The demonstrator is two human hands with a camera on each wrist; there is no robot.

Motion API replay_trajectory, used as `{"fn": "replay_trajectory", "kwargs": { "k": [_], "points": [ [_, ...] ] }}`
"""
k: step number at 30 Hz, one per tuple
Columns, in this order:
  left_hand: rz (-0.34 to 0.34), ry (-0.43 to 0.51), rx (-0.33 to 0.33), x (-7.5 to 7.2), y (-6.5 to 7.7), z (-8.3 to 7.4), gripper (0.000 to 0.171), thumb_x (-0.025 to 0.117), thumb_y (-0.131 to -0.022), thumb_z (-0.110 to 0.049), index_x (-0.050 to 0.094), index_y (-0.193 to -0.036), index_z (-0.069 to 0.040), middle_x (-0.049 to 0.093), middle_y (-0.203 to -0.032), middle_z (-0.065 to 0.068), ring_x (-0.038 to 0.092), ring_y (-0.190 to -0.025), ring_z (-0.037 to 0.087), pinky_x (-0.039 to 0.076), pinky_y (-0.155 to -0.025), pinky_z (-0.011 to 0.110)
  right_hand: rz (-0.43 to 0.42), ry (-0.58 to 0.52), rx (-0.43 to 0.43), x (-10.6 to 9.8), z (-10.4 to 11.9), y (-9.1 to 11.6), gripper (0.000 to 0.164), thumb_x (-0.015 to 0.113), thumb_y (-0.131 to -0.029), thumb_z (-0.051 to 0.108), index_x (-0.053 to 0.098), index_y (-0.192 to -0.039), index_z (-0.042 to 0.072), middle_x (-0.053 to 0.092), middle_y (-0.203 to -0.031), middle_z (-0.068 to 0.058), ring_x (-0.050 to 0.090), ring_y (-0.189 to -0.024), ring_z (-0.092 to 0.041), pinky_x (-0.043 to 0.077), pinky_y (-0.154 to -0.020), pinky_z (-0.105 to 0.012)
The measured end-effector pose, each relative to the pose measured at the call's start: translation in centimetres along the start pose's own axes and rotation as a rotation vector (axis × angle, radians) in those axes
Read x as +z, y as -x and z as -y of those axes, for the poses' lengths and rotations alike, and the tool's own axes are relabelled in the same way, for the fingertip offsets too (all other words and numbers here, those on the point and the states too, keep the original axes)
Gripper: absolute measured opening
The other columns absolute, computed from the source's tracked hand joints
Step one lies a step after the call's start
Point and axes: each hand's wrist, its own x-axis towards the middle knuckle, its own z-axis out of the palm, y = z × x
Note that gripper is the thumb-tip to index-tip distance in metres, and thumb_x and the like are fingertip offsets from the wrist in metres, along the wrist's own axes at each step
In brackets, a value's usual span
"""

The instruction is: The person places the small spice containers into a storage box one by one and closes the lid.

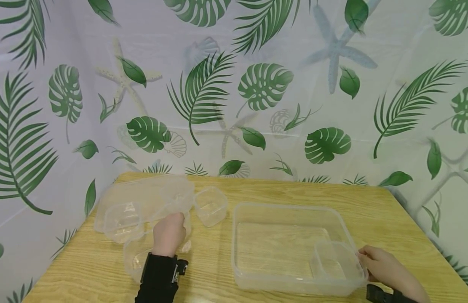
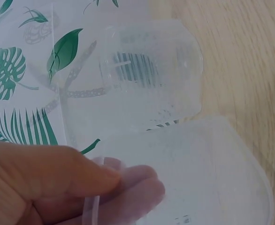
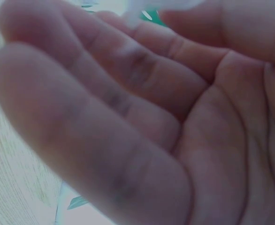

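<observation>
My left hand (image 1: pixel 169 233) is among several clear plastic pieces on the left of the table. In the left wrist view its thumb and fingers pinch the rim of a clear plastic container (image 2: pixel 91 211); the hand hides much of that container in the head view. My right hand (image 1: pixel 385 269) holds the right wall of a large clear rectangular box (image 1: pixel 287 207), thumb near the rim. Pale plastic shows blurred by the thumb in the right wrist view. Inside the box, at its near right corner, sits a small clear square container (image 1: pixel 334 261).
Left of the box stands a small clear container (image 1: pixel 211 206). Another small container (image 1: pixel 123 222) rests by a large flat clear lid (image 1: pixel 131 191) at the far left. One more clear piece (image 1: pixel 133 259) lies beside my left wrist. A leaf-patterned curtain (image 1: pixel 271 139) hangs behind the table.
</observation>
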Motion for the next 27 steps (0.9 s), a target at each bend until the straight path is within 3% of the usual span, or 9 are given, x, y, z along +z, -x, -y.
{"fn": "replay_trajectory", "kwargs": {
  "k": [12,20,27],
  "points": [
    [-0.086,0.008,0.005,-0.3,0.0,0.0,0.029,0.055,-0.069,0.011,0.043,-0.052,-0.010,0.035,-0.044,0.002,0.027,-0.041,0.014,0.022,-0.035,0.027,-0.003,-0.012,-0.003,0.1,0.0,0.0,0.031,0.033,-0.095,0.009,0.047,-0.106,-0.017,0.056,-0.084,-0.008,0.055,-0.073,-0.020,0.049,-0.061,-0.033],
    [-0.139,-0.016,0.026,-0.6,0.1,-0.3,0.025,0.056,-0.069,0.011,0.049,-0.055,-0.008,0.038,-0.045,0.003,0.035,-0.037,0.015,0.025,-0.034,0.028,-0.002,-0.016,-0.004,0.1,0.0,0.1,0.030,0.033,-0.095,0.008,0.046,-0.105,-0.017,0.054,-0.081,-0.008,0.053,-0.070,-0.020,0.047,-0.059,-0.032],
    [-0.189,-0.032,0.042,-1.2,0.3,-0.6,0.026,0.055,-0.072,0.011,0.048,-0.057,-0.009,0.034,-0.042,0.002,0.030,-0.036,0.014,0.020,-0.035,0.025,0.011,-0.020,-0.001,0.0,0.0,0.0,0.031,0.033,-0.095,0.008,0.046,-0.106,-0.018,0.056,-0.084,-0.008,0.055,-0.073,-0.019,0.048,-0.061,-0.033]
  ]
}}
